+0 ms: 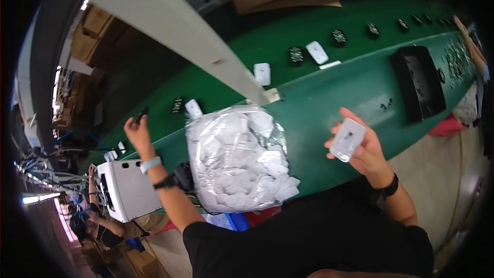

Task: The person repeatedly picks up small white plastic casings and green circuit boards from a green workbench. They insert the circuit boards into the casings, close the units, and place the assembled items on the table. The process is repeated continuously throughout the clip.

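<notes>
My right hand is closed around a small white rectangular plastic case with rounded corners, its face turned up and a small dark mark in the middle. Stretched out over the far green surface, my left hand pinches a small black part whose exact kind I cannot make out. Between my arms lies a clear plastic bag heaped with white flat pieces. Just past the bag, a white case sits beside a black part with metallic bits.
A slanted pale post stands behind the bag. Beyond it, white cases and black parts line the green strip. A black bin is at right, a white machine at left. Other people work at both ends.
</notes>
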A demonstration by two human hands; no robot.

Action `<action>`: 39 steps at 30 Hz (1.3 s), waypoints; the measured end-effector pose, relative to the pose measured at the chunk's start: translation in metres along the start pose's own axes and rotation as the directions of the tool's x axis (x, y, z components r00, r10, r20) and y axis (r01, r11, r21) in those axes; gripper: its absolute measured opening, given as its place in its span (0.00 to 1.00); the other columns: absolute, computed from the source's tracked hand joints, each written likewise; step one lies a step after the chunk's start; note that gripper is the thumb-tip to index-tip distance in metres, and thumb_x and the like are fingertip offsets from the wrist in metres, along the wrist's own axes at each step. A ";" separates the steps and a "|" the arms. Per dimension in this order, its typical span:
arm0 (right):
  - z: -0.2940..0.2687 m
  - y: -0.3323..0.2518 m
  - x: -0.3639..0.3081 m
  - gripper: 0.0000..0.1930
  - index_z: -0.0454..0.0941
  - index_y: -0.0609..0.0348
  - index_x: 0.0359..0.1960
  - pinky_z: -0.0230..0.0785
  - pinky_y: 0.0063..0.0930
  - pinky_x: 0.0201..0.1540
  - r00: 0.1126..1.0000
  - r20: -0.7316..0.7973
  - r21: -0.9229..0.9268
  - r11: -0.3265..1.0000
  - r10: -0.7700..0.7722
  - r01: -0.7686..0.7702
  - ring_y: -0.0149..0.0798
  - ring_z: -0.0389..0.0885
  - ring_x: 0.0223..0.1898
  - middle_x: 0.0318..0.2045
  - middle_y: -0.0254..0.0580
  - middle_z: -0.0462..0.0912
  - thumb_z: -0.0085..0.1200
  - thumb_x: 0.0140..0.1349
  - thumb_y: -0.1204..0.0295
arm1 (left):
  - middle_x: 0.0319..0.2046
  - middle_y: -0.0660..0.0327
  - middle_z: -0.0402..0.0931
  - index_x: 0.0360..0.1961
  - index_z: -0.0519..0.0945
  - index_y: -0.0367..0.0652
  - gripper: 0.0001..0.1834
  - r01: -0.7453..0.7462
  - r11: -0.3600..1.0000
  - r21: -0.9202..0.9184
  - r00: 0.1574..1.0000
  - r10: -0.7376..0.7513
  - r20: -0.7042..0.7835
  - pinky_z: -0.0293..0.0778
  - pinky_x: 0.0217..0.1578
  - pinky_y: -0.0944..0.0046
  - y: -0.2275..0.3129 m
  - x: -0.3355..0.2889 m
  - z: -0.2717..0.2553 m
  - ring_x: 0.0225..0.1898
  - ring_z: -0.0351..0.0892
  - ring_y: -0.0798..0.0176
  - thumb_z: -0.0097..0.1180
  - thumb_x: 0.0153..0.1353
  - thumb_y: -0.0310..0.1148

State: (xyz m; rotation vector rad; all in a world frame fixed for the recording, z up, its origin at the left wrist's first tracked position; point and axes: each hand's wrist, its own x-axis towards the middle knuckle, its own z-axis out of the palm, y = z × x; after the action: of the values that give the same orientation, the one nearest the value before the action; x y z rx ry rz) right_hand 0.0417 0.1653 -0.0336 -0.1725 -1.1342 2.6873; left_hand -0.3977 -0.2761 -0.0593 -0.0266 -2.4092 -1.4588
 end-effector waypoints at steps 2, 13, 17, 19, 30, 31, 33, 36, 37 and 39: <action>-0.007 0.004 0.006 0.42 0.56 0.58 0.71 0.76 0.55 0.57 0.999 0.030 0.075 0.997 -0.019 0.017 0.56 0.80 0.56 0.59 0.52 0.74 0.68 0.59 0.63 | 0.47 0.54 0.80 0.58 0.67 0.35 0.24 -0.027 0.960 -0.277 0.993 0.057 0.102 0.70 0.53 0.69 0.083 -0.065 -0.002 0.48 0.78 0.65 0.61 0.63 0.21; -0.023 -0.006 -0.027 0.39 0.65 0.53 0.65 0.77 0.49 0.58 0.998 0.023 0.174 0.983 -0.062 0.057 0.50 0.82 0.54 0.58 0.51 0.77 0.72 0.54 0.60 | 0.53 0.50 0.77 0.60 0.69 0.34 0.37 0.491 0.645 -0.585 0.666 0.155 0.730 0.77 0.54 0.59 0.229 -0.317 0.075 0.52 0.79 0.58 0.67 0.46 0.13; -0.041 -0.017 -0.051 0.37 0.66 0.56 0.65 0.77 0.45 0.57 0.988 -0.005 0.091 0.984 -0.154 0.154 0.46 0.82 0.54 0.58 0.50 0.77 0.71 0.55 0.67 | 0.51 0.54 0.78 0.60 0.73 0.29 0.32 0.503 0.766 -0.401 0.414 0.194 0.890 0.76 0.54 0.62 0.272 -0.344 0.102 0.53 0.78 0.60 0.65 0.51 0.11; -0.047 -0.020 -0.064 0.33 0.65 0.60 0.65 0.76 0.39 0.59 0.981 0.017 0.084 0.978 -0.194 0.192 0.43 0.80 0.56 0.58 0.49 0.76 0.67 0.58 0.77 | 0.47 0.56 0.78 0.60 0.75 0.28 0.30 0.380 0.867 -0.324 0.361 0.183 0.914 0.74 0.54 0.66 0.299 -0.358 0.117 0.52 0.79 0.62 0.66 0.53 0.14; -0.054 -0.033 -0.097 0.30 0.73 0.63 0.60 0.76 0.35 0.57 0.913 -0.140 -0.130 0.922 -0.382 0.365 0.38 0.79 0.56 0.55 0.43 0.78 0.69 0.54 0.81 | 0.46 0.57 0.77 0.57 0.76 0.28 0.27 0.027 0.970 -0.240 0.196 0.230 0.953 0.76 0.56 0.61 0.339 -0.405 0.167 0.51 0.80 0.60 0.66 0.54 0.15; -0.054 -0.034 -0.097 0.29 0.73 0.63 0.59 0.76 0.37 0.57 0.912 -0.147 -0.140 0.921 -0.382 0.363 0.39 0.79 0.55 0.55 0.45 0.78 0.69 0.54 0.82 | 0.46 0.57 0.77 0.57 0.76 0.28 0.27 0.019 0.971 -0.237 0.194 0.229 0.954 0.76 0.55 0.61 0.340 -0.407 0.168 0.51 0.80 0.60 0.66 0.54 0.15; -0.055 -0.038 -0.098 0.29 0.74 0.64 0.59 0.77 0.38 0.57 0.912 -0.141 -0.148 0.919 -0.386 0.366 0.40 0.80 0.55 0.56 0.47 0.78 0.69 0.54 0.83 | 0.47 0.57 0.77 0.57 0.76 0.28 0.27 0.004 0.972 -0.235 0.205 0.229 0.952 0.76 0.55 0.62 0.343 -0.409 0.168 0.51 0.80 0.61 0.65 0.55 0.15; -0.056 -0.039 -0.097 0.29 0.74 0.64 0.59 0.77 0.37 0.56 0.911 -0.125 -0.151 0.915 -0.394 0.375 0.40 0.80 0.54 0.56 0.47 0.78 0.68 0.54 0.83 | 0.47 0.57 0.76 0.57 0.76 0.28 0.26 0.008 0.969 -0.248 0.216 0.241 0.946 0.76 0.54 0.62 0.341 -0.409 0.168 0.52 0.79 0.61 0.65 0.55 0.15; -0.057 -0.039 -0.097 0.29 0.74 0.64 0.59 0.77 0.37 0.55 0.910 -0.120 -0.160 0.912 -0.397 0.377 0.40 0.80 0.54 0.56 0.47 0.78 0.68 0.54 0.83 | 0.46 0.58 0.76 0.57 0.77 0.29 0.26 0.041 0.968 -0.248 0.240 0.231 0.943 0.76 0.54 0.63 0.341 -0.410 0.169 0.51 0.79 0.62 0.66 0.54 0.16; -0.057 -0.039 -0.096 0.28 0.74 0.64 0.59 0.77 0.37 0.55 0.911 -0.123 -0.162 0.914 -0.394 0.373 0.40 0.80 0.54 0.56 0.48 0.79 0.68 0.54 0.83 | 0.44 0.59 0.77 0.57 0.78 0.31 0.27 0.106 0.962 -0.252 0.284 0.213 0.935 0.76 0.54 0.66 0.340 -0.411 0.170 0.49 0.79 0.64 0.68 0.54 0.17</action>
State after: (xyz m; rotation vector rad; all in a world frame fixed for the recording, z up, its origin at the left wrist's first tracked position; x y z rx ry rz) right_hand 0.1519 0.2075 -0.0431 -0.1551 -1.1634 2.2147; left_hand 0.0087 0.0949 0.0450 -1.5088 -2.8891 -2.1022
